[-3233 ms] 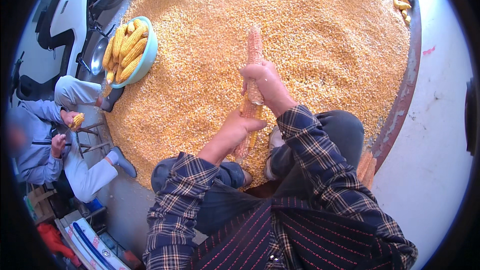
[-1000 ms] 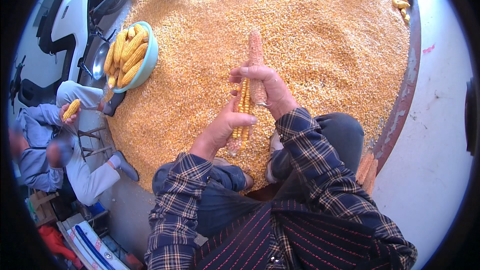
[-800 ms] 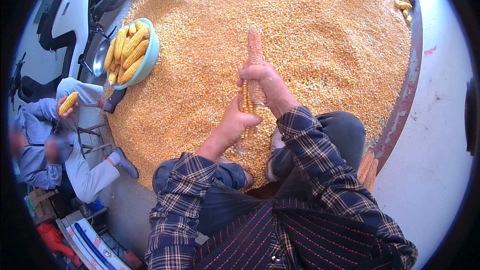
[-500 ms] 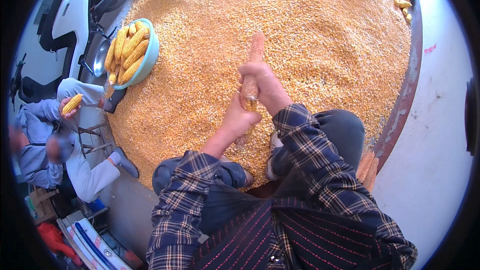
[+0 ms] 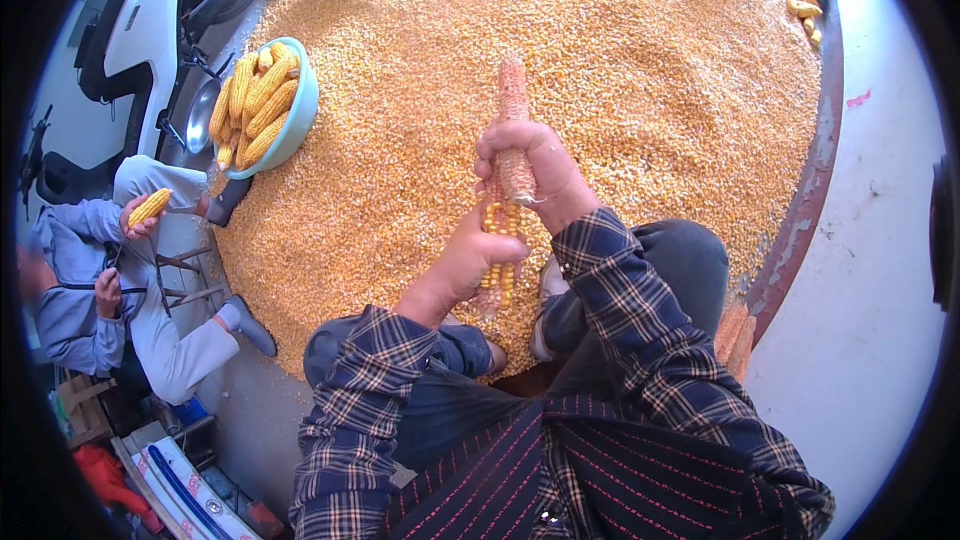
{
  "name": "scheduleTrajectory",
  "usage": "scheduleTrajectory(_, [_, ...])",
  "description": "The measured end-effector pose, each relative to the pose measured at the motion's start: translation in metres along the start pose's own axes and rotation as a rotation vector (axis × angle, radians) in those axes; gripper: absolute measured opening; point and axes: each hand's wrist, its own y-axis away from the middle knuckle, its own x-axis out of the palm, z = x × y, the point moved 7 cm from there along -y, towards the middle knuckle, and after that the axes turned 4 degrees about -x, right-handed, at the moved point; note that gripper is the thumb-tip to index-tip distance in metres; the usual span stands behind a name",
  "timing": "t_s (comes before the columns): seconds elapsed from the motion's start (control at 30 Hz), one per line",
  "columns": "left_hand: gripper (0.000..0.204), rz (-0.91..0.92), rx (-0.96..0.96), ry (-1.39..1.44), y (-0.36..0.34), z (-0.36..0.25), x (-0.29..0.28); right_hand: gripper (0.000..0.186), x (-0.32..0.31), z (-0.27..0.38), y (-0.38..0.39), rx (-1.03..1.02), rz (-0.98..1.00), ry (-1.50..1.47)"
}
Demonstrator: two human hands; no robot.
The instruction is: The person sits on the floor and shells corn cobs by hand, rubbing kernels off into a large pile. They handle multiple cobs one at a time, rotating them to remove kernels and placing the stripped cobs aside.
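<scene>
Corn cob (image 5: 512,155), partly stripped, held upright over loose kernel pile (image 5: 620,70) so kernels drop there. Right hand (image 5: 530,165) fingers clenched round bare upper part; left hand (image 5: 470,260) grips kernelled lower end. Basin of cobs (image 5: 300,115) well apart.

Both hands (image 5: 505,210) grip a half-shelled corn cob (image 5: 512,130) above loose kernels (image 5: 620,70).

A flat white package with blue stripes (image 5: 185,485) lies bottom left.

half-shelled corn cob (image 5: 512,140) upright, bare reddish top, yellow kernels below.
</scene>
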Motion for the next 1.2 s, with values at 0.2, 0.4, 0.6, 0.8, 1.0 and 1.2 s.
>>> scheduleTrajectory(0.2, [0.061, -0.453, 0.198, -0.596, -0.010, 0.003, -0.015, 0.010, -0.015, -0.002, -0.008, -0.132, -0.246, 0.376])
scheduleTrajectory(0.4, [0.061, -0.118, -0.024, -0.247, -0.013, 0.007, -0.021, 0.009, -0.030, -0.014, -0.016, 0.010, -0.132, -0.090])
scheduleTrajectory(0.6, [0.058, 0.609, -0.203, 0.764, 0.019, -0.014, 0.023, 0.015, 0.019, 0.019, 0.009, -0.041, 0.185, -0.533])
scheduleTrajectory(0.8, [0.055, 0.547, -0.204, 0.656, 0.021, -0.009, 0.022, 0.015, 0.015, 0.013, 0.007, -0.080, 0.104, -0.282])
scheduleTrajectory(1.0, [0.048, -0.276, 0.220, -0.444, -0.016, -0.003, -0.020, 0.013, -0.010, 0.011, -0.001, -0.311, -0.370, 0.405])
scheduleTrajectory(1.2, [0.051, 0.319, -0.106, 0.490, 0.001, -0.010, 0.006, 0.021, -0.007, 0.012, -0.007, -0.041, -0.012, -0.431])
